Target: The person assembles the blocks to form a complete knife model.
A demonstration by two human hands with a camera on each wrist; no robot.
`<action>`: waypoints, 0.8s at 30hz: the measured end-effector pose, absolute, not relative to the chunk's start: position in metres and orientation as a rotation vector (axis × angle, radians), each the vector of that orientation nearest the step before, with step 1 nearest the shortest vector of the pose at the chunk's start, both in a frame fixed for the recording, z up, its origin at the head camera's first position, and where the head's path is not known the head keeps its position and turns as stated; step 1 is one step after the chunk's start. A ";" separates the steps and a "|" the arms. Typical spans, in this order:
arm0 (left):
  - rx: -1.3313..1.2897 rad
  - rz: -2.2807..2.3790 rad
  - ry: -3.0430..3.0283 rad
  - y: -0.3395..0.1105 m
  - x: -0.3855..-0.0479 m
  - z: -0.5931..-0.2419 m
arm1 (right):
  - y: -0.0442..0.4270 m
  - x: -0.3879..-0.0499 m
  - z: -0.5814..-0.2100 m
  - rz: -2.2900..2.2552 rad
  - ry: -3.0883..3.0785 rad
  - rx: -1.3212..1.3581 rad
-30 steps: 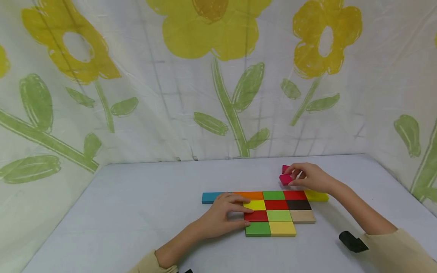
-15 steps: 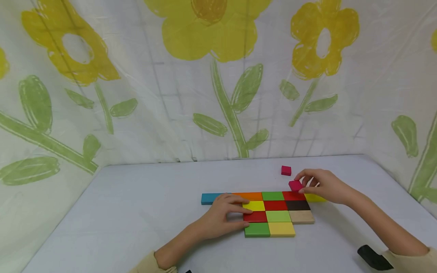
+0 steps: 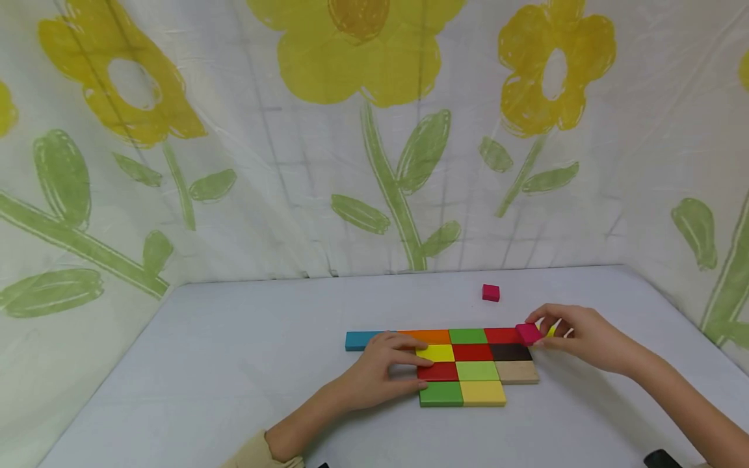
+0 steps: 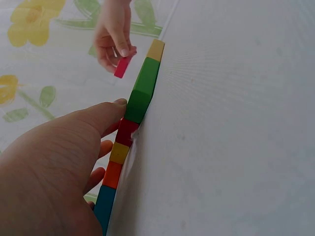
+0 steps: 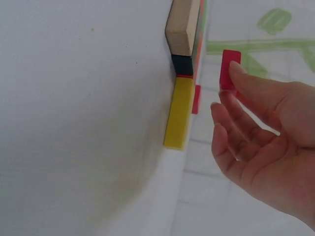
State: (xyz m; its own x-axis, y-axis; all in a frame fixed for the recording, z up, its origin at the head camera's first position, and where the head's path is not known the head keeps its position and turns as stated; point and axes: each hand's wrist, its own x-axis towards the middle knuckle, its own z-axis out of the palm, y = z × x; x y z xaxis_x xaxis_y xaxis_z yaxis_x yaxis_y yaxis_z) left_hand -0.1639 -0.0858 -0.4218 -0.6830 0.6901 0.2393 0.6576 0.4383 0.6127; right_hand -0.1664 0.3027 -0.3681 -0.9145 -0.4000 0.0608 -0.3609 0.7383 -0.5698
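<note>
Between thumb and fingers my right hand (image 3: 591, 335) pinches a small magenta block (image 3: 528, 334). In the right wrist view this block (image 5: 230, 70) is held up off the table, near the yellow block (image 5: 178, 113) that ends the back row. My left hand (image 3: 374, 374) rests at the left side of a flat layout of colored blocks, its spread fingertips touching the yellow block (image 3: 436, 353), the red block (image 3: 437, 371) and the green block (image 3: 441, 394). A blue block (image 3: 359, 340) lies partly behind that hand. The right hand hides most of the yellow end block in the head view.
A second magenta block (image 3: 491, 292) lies alone behind the layout. Orange (image 3: 430, 337), black (image 3: 511, 352), plain wood (image 3: 517, 372) and pale yellow (image 3: 483, 393) blocks sit in the rows. A flower-painted cloth (image 3: 281, 162) hangs behind the white table (image 3: 251, 364).
The right hand has carried one magenta block from beside the other, rightward and toward the front, to above the right end of the back row. The left hand stays in place.
</note>
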 end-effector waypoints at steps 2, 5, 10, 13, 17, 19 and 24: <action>1.231 1.085 2.628 -0.086 -0.164 -0.422 | 0.306 -0.164 -0.370 -0.918 2.868 -0.628; 1.230 1.089 2.627 -0.086 -0.164 -0.422 | 0.311 -0.161 -0.374 -0.919 2.867 -0.627; 1.224 1.089 2.624 -0.086 -0.164 -0.422 | 0.318 -0.158 -0.379 -0.921 2.856 -0.608; 1.220 1.086 2.622 -0.086 -0.164 -0.422 | 0.321 -0.159 -0.381 -0.915 2.847 -0.575; 1.221 1.086 2.619 -0.086 -0.164 -0.422 | 0.323 -0.159 -0.385 -0.914 2.839 -0.560; 1.221 1.082 2.619 -0.086 -0.164 -0.423 | 0.323 -0.159 -0.387 -0.922 2.837 -0.569; 1.218 1.072 2.623 -0.086 -0.165 -0.423 | 0.323 -0.159 -0.388 -0.939 2.822 -0.560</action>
